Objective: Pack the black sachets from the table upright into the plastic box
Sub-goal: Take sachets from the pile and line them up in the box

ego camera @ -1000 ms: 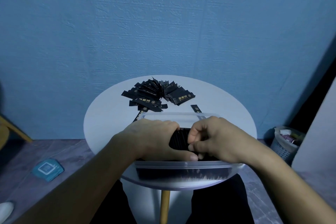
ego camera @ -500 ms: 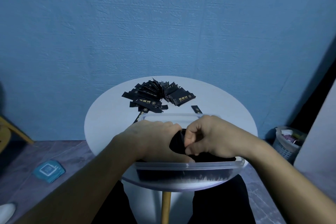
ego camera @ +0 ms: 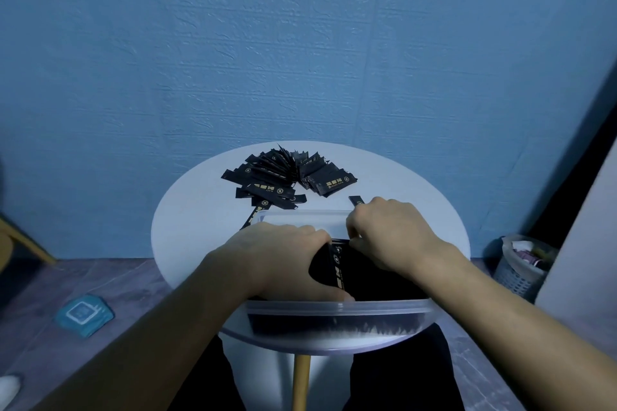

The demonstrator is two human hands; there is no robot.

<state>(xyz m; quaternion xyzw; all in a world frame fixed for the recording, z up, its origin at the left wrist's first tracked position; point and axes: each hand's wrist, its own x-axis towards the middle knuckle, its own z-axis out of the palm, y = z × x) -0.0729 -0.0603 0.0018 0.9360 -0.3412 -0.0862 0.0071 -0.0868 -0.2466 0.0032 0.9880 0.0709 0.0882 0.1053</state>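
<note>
A clear plastic box stands at the near edge of the round white table. Black sachets fill its near part, standing on edge. My left hand is inside the box, its fingers curled round a bundle of them and its thumb along the near rim. One sachet with gold print shows between my hands. My right hand has its fingers curled down on the far ends of the packed sachets; its fingertips are hidden. A loose pile of black sachets lies at the table's far side.
A single sachet lies just beyond my right hand, and another pokes out by the box's far left corner. On the floor are a blue packet at left and a basket at right. A blue wall stands behind the table.
My right hand has slid away from me toward the box's far side, uncovering the gold-printed sachet. My left hand keeps its hold on the bundle.
</note>
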